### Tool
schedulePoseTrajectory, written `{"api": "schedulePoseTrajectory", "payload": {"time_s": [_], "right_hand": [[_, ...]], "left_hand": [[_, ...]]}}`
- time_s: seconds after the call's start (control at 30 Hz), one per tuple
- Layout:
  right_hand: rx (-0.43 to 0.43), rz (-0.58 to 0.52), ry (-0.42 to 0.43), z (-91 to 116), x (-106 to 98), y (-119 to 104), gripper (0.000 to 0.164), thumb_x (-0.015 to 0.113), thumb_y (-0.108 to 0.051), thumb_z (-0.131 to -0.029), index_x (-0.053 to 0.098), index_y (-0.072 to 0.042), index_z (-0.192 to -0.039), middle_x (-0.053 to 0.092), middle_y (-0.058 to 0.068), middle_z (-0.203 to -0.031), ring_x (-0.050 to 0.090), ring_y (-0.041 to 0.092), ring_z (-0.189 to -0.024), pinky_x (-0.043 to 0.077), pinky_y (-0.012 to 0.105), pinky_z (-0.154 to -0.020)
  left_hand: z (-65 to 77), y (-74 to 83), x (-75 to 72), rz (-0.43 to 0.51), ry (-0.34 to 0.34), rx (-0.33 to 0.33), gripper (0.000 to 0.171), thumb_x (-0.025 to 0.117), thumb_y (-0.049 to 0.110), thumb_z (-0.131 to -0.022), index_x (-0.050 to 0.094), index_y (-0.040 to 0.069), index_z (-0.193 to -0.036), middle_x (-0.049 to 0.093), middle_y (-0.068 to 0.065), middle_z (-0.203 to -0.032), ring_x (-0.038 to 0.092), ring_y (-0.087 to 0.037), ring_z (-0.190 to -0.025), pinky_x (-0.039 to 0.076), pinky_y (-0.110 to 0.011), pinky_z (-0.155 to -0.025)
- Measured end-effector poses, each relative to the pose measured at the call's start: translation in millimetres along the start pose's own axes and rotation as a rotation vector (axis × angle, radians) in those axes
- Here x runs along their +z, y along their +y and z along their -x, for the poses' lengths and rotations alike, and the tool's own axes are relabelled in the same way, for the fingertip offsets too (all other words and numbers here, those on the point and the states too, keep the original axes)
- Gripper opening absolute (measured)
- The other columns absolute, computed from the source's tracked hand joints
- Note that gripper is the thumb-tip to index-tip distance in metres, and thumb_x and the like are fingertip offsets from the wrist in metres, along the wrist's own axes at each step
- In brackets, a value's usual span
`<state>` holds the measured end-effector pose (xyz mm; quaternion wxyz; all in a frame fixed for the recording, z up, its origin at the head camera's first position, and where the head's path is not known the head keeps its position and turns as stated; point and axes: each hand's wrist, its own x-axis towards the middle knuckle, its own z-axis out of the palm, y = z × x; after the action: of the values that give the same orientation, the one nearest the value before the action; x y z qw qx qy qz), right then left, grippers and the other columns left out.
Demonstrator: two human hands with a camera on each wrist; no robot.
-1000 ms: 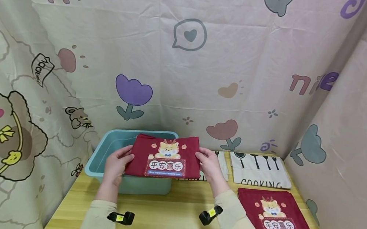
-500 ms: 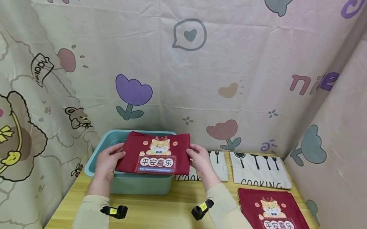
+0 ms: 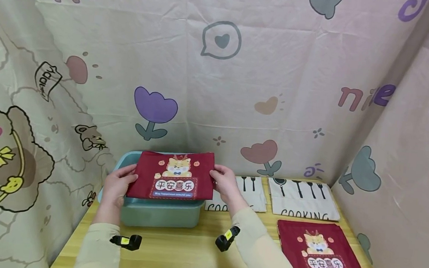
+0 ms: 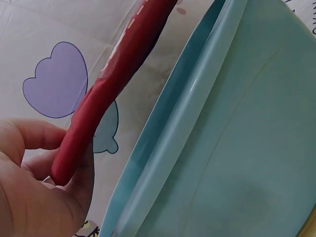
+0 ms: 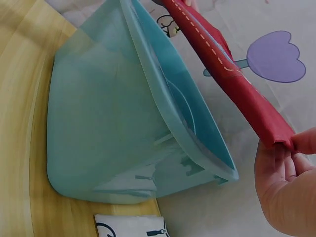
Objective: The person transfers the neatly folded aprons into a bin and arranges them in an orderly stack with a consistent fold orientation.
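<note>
Pinched at both short ends: left hand (image 3: 115, 187) at 9 o'clock, right hand (image 3: 227, 185) at 3 o'clock, each with thumb one side and fingers curled behind the other, gap closed down to the thickness of the folded red cloth (image 3: 172, 184). Cloth hangs above the blue tub (image 3: 163, 217), printed face toward the wearer, its top edge a little higher on the 3 o'clock side; wrist views show it clear of the rim, no contact. Tub interior mostly hidden behind the cloth; cannot tell what lies inside. Clock centred on the held cloth: near white cloth (image 3: 256, 198) at 3 o'clock, partly behind the right hand; far white cloth (image 3: 303, 201) beyond it, same bearing; second red cloth (image 3: 319, 250) at 4 o'clock, flat on the wooden table (image 3: 171, 259). Step in hand, by my reading: carrying the folded piece over the tub, not yet laid in. Next move would call for lowering both ends together, pinch kept until the fold has support, near edge kept off the rim
</note>
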<state>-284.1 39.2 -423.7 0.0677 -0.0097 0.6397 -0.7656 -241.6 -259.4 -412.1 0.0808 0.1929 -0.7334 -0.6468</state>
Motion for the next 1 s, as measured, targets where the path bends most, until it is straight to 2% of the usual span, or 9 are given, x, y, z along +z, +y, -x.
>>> {"api": "schedulePoseTrajectory", "payload": {"time_s": [0.13, 0.33, 0.57, 0.87, 1.0], "right_hand": [[0.002, 0.005, 0.003, -2, 6, 0, 0.035, 0.051, -0.002, -0.100, 0.053, 0.010, -0.132, 0.062, 0.021, -0.114, 0.061, 0.020, -0.090, 0.057, 0.036, -0.079], [0.022, 0.015, 0.005, -4, 13, -1, 0.034, 0.051, -0.002, -0.100, 0.054, 0.009, -0.132, 0.062, 0.021, -0.114, 0.061, 0.020, -0.090, 0.057, 0.037, -0.081], [0.036, 0.061, 0.001, -4, 20, -1, 0.034, 0.051, -0.004, -0.101, 0.054, 0.009, -0.132, 0.062, 0.021, -0.117, 0.064, 0.024, -0.095, 0.056, 0.040, -0.085], [0.032, 0.162, 0.021, -9, 28, 0, 0.032, 0.054, -0.008, -0.101, 0.057, 0.006, -0.130, 0.064, 0.019, -0.113, 0.065, 0.024, -0.092, 0.056, 0.038, -0.085], [0.027, 0.207, 0.024, -11, 31, -1, 0.032, 0.055, -0.008, -0.101, 0.058, 0.005, -0.130, 0.063, 0.018, -0.112, 0.064, 0.025, -0.094, 0.056, 0.038, -0.086]], "left_hand": [[-2.7, 1.4, -4.6, -0.003, -0.012, -0.009, 0.048, 0.058, 0.006, -0.098, 0.050, 0.004, -0.145, 0.055, -0.008, -0.136, 0.053, -0.005, -0.111, 0.041, -0.017, -0.086], [-7.2, 0.2, -10.6, -0.029, -0.007, -0.009, 0.048, 0.059, 0.006, -0.097, 0.050, 0.005, -0.145, 0.059, 0.000, -0.127, 0.053, -0.003, -0.106, 0.040, -0.019, -0.088], [-10.5, -0.3, -14.8, -0.043, 0.002, -0.020, 0.048, 0.057, 0.006, -0.098, 0.049, 0.006, -0.146, 0.049, -0.015, -0.144, 0.047, -0.016, -0.117, 0.040, -0.028, -0.093], [-14.1, -1.0, -19.5, -0.064, 0.023, -0.027, 0.048, 0.057, 0.009, -0.098, 0.049, 0.004, -0.145, 0.043, -0.016, -0.149, 0.044, -0.022, -0.121, 0.042, -0.025, -0.086], [-17.5, -1.1, -21.0, -0.052, 0.038, -0.038, 0.048, 0.058, 0.007, -0.097, 0.049, 0.004, -0.145, 0.048, -0.014, -0.145, 0.043, -0.023, -0.124, 0.040, -0.027, -0.089]]}}
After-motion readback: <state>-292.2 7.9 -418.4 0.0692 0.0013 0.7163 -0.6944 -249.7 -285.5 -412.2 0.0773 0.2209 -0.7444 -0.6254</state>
